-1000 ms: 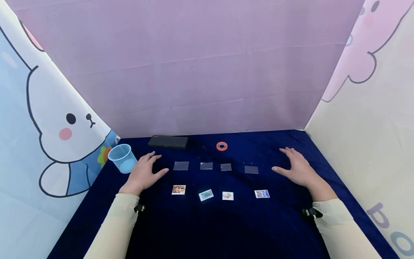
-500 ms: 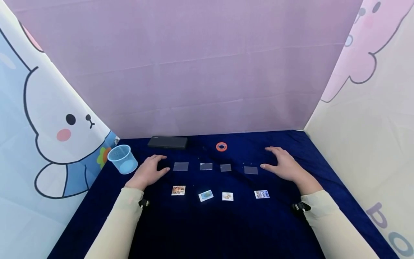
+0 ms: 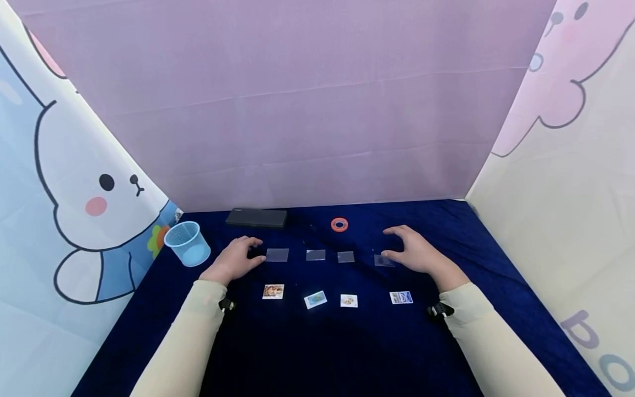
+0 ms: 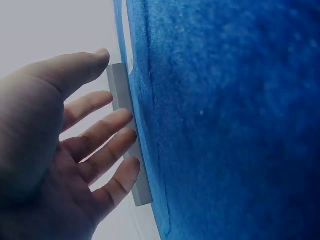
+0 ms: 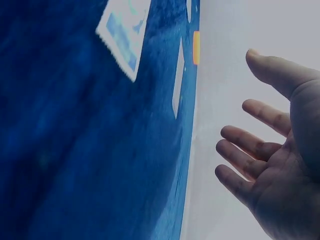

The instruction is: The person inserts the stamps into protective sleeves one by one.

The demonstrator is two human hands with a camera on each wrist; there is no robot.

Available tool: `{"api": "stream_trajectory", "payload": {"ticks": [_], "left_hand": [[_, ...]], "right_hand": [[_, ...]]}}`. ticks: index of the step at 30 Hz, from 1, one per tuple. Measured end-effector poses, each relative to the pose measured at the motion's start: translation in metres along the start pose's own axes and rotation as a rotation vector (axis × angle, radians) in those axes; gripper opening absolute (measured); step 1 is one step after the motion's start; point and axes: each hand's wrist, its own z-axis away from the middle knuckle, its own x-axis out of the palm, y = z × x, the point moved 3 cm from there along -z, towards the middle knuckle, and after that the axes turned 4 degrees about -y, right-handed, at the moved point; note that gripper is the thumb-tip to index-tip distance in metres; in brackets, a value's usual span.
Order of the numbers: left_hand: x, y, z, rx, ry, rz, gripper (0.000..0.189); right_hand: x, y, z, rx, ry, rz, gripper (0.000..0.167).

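My left hand (image 3: 234, 262) is beside the leftmost clear plastic sleeve (image 3: 277, 255), its thumb tip right at the sleeve's edge in the head view. Fingers apart and relaxed, it holds nothing. The right hand (image 3: 415, 252) hovers at the rightmost clear sleeve (image 3: 384, 261), its thumb overlapping that sleeve; nothing is in it either. Two more clear sleeves (image 3: 315, 255) lie between the hands. Nearer to me is a row of small postage stamps: a brown one (image 3: 273, 291), a tilted blue-green one (image 3: 315, 299), a pale one (image 3: 349, 301) and a blue one (image 3: 401, 298), whose toothed edge shows in the right wrist view.
At the back of the dark blue cloth (image 3: 317, 353) lie a flat black case (image 3: 256, 218) and an orange tape roll (image 3: 339, 224). A light blue mesh basket (image 3: 187, 244) stands at the left. Fabric walls enclose the back and both sides.
Both hands have moved inward. The right hand has travelled further left, to the rightmost sleeve; the left hand has shifted slightly right toward the leftmost one. Stamps and sleeves stay put.
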Motion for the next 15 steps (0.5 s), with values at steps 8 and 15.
{"api": "stream_trajectory", "payload": {"ticks": [8,15], "left_hand": [[0.006,0.0,-0.007,-0.005,-0.021,-0.04,0.051],[0.005,0.01,-0.01,-0.009,-0.057,-0.062,0.053]], "right_hand": [[0.008,-0.015,-0.01,0.017,-0.06,-0.028,0.062],[0.018,-0.025,-0.021,0.011,-0.104,-0.046,0.063]]}}
